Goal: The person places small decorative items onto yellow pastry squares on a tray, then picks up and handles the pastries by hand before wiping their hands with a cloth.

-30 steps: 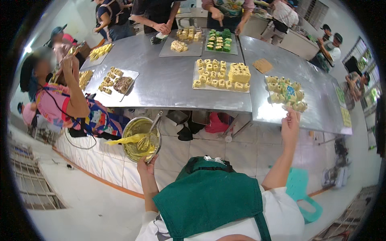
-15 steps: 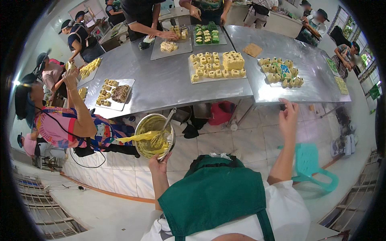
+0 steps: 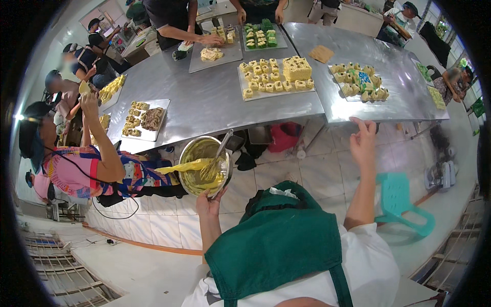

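Note:
A steel mixing bowl (image 3: 228,176) hangs tilted in front of me to the left, smeared inside with pale yellow-green cream. My left hand (image 3: 208,203) grips its near rim from below. Inside lies a whisk (image 3: 224,144), its handle leaning out past the far right rim. Across the bowl's left rim stretches a long, limp yellow piece (image 3: 186,166) coated in cream; its kind is unclear. Raised on the right, my right hand (image 3: 364,140) holds nothing, with its index finger out and the others partly bent. It is nearest the front edge of the steel table (image 3: 204,110).
On the table stand trays of small yellow cakes (image 3: 276,77), chocolate-topped cakes (image 3: 152,118), green cakes (image 3: 261,38) and a blue-decorated cake (image 3: 363,79). A person in a pink shirt (image 3: 76,171) stands close on the left. A turquoise plastic chair (image 3: 396,197) is at the right.
The bowl and my left hand have shifted slightly right in view. My right hand has moved a little left and up. Across the table, a co-worker's pointing hand has dropped.

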Demonstrator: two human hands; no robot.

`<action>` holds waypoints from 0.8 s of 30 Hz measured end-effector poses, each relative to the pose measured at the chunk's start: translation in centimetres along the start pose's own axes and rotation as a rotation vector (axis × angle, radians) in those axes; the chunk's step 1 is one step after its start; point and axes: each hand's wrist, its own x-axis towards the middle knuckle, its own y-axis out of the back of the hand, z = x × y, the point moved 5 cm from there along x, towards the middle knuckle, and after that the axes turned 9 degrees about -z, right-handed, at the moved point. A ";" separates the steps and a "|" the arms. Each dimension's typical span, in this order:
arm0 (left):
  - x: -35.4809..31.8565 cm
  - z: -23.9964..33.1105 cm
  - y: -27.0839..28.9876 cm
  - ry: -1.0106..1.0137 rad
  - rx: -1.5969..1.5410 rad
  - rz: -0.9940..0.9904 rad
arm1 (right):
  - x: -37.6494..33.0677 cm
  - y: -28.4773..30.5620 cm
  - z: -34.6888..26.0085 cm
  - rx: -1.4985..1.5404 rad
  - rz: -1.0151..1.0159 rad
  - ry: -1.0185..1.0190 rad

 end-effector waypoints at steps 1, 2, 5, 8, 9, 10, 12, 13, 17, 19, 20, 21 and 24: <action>0.7 -0.2 -0.3 0.008 -0.011 -0.009 | 0.4 -0.2 0.4 -0.016 -0.002 0.001; 1.3 -0.4 -0.7 0.016 -0.023 -0.017 | 0.8 -0.4 1.1 -0.031 -0.004 0.003; 3.1 -0.8 -3.2 0.024 -0.023 -0.023 | 2.7 -1.7 2.3 -0.149 -0.007 0.068; 4.5 -1.5 -7.0 0.006 0.020 -0.005 | 5.5 -4.0 4.0 -0.221 -0.019 0.120; 5.5 -1.6 -7.4 0.021 0.005 -0.009 | 6.7 -4.8 4.3 -0.228 -0.025 0.134; 6.7 -1.7 -7.6 0.036 -0.008 -0.013 | 7.9 -5.4 4.5 -0.232 -0.053 0.140; 8.6 -2.0 -8.8 0.059 -0.028 -0.013 | 10.4 -6.6 4.8 -0.243 -0.106 0.150; 9.5 -2.2 -9.8 0.065 -0.035 -0.010 | 11.6 -7.0 5.2 -0.228 -0.117 0.169; 12.3 -3.3 -13.6 -0.004 0.039 0.025 | 16.3 -8.7 7.0 -0.218 -0.175 0.234; 14.6 -3.3 -13.4 0.018 0.017 -0.007 | 18.2 -9.3 7.5 -0.220 -0.213 0.247; 15.6 -3.3 -13.0 0.026 0.005 -0.023 | 19.1 -9.7 7.6 -0.213 -0.234 0.246; 16.2 -3.6 -13.9 0.011 0.020 -0.001 | 20.1 -9.8 7.9 -0.214 -0.248 0.241; 17.3 -4.1 -16.7 -0.051 0.058 0.044 | 22.3 -10.4 8.8 -0.200 -0.283 0.257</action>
